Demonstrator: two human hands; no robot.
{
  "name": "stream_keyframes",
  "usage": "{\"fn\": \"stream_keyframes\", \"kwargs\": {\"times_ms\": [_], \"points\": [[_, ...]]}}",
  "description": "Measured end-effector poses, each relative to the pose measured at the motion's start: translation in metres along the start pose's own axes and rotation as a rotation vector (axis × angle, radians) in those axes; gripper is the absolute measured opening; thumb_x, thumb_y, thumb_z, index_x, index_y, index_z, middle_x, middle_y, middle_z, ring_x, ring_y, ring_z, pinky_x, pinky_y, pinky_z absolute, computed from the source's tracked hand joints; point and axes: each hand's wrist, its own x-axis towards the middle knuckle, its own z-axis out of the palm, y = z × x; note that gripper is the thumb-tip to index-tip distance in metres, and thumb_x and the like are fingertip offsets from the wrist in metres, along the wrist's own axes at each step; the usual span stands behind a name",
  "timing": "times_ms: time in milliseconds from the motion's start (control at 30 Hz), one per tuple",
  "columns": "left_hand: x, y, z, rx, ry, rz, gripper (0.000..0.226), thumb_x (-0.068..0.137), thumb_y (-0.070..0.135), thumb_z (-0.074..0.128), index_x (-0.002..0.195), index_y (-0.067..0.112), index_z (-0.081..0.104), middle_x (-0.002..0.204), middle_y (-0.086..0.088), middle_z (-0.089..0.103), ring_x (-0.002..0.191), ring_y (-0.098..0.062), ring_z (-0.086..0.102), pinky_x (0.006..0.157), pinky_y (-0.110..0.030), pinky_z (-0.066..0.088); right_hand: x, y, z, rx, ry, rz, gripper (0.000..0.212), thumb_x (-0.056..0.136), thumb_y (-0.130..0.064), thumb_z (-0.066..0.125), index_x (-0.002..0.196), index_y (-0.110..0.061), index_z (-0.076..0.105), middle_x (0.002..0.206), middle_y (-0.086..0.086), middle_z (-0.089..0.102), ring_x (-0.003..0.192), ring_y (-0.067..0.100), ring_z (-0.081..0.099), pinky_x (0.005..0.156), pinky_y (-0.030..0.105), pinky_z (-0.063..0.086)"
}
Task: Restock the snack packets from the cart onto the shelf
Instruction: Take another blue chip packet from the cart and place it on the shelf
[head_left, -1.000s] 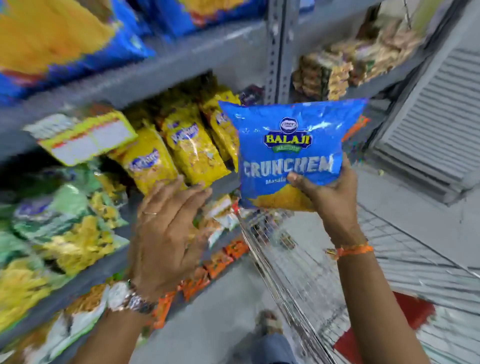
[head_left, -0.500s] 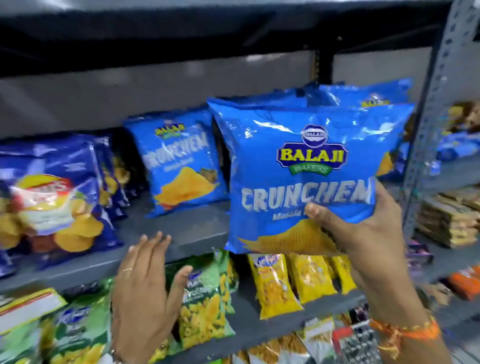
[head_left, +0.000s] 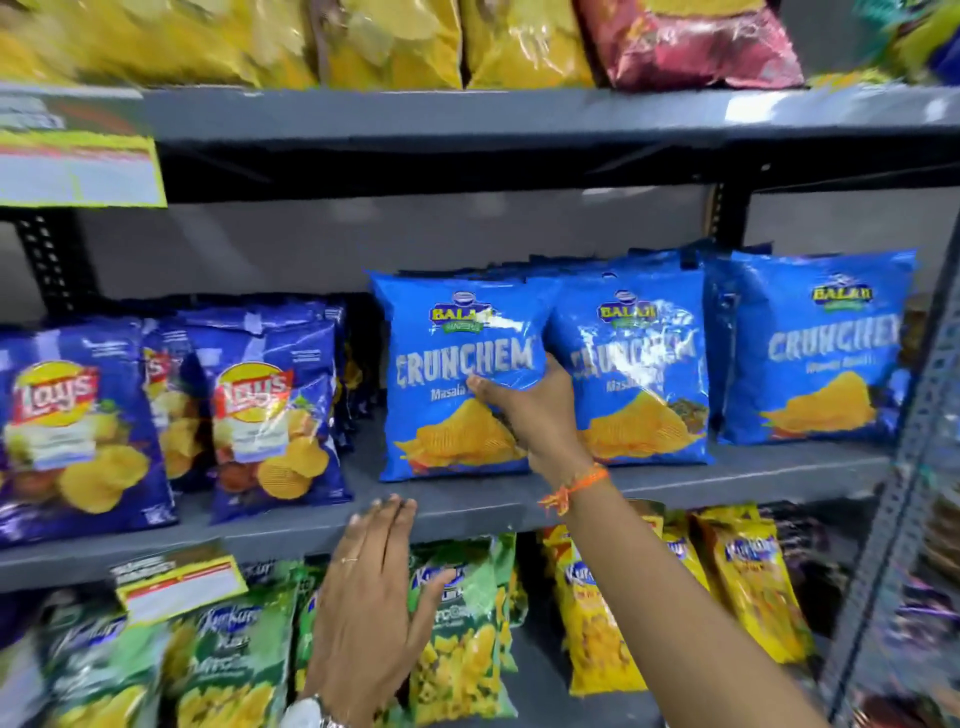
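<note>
My right hand (head_left: 530, 410) grips a blue Balaji Crunchem packet (head_left: 452, 364) by its right edge, thumb across the front. The packet stands upright on the grey middle shelf (head_left: 467, 506), left of two more blue Crunchem packets (head_left: 636, 374), with others stacked behind them. My left hand (head_left: 371, 608) is spread flat with fingers together, fingertips at the shelf's front edge just below the held packet; it holds nothing. The cart is out of view.
Dark blue Lay's packets (head_left: 275, 415) fill the shelf's left half, with a narrow gap before the held packet. Yellow and red bags (head_left: 519, 41) sit on the shelf above, green and yellow Kurkure bags (head_left: 462, 639) below. A grey upright post (head_left: 904, 499) stands at right.
My right hand carried the Crunchem packet up from the cart area and forward onto the middle shelf. My left hand rose to the shelf's front edge. The view swung up.
</note>
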Motion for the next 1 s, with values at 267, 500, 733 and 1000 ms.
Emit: {"fn": "stream_keyframes", "kwargs": {"times_ms": [267, 500, 733, 1000], "points": [[-0.009, -0.033, 0.008, 0.037, 0.006, 0.061, 0.077, 0.101, 0.065, 0.035, 0.156, 0.012, 0.037, 0.155, -0.008, 0.048, 0.146, -0.026, 0.039, 0.126, -0.032, 0.011, 0.011, 0.014, -0.011, 0.024, -0.197, 0.013, 0.058, 0.073, -0.004, 0.087, 0.122, -0.015, 0.059, 0.114, 0.002, 0.075, 0.098, 0.011, 0.076, 0.079, 0.027, 0.061], [-0.009, -0.035, 0.018, 0.049, 0.048, 0.1, 0.078, 0.102, 0.064, 0.032, 0.159, 0.011, 0.03, 0.155, -0.009, 0.045, 0.146, -0.028, 0.039, 0.126, -0.041, 0.016, 0.015, 0.017, -0.007, -0.016, -0.188, -0.039, 0.066, 0.068, -0.006, 0.091, 0.123, -0.02, 0.059, 0.117, 0.006, 0.076, 0.102, 0.018, 0.076, 0.078, 0.028, 0.062], [-0.007, -0.036, 0.018, 0.122, 0.071, 0.106, 0.08, 0.101, 0.066, 0.03, 0.153, 0.006, 0.042, 0.151, -0.013, 0.051, 0.141, -0.031, 0.044, 0.124, -0.041, 0.016, 0.013, 0.012, -0.012, -0.024, -0.154, -0.012, 0.076, 0.066, -0.007, 0.092, 0.131, -0.015, 0.054, 0.121, 0.007, 0.073, 0.102, 0.015, 0.075, 0.077, 0.025, 0.062], [-0.003, -0.037, 0.024, 0.133, 0.127, 0.091, 0.084, 0.094, 0.068, 0.038, 0.144, 0.002, 0.054, 0.141, -0.018, 0.058, 0.13, -0.037, 0.051, 0.123, -0.04, 0.015, -0.02, -0.013, -0.058, -0.156, 0.014, -0.044, 0.087, 0.064, -0.026, 0.095, 0.136, -0.029, 0.046, 0.123, 0.002, 0.069, 0.113, 0.012, 0.07, 0.093, 0.039, 0.06]]}}
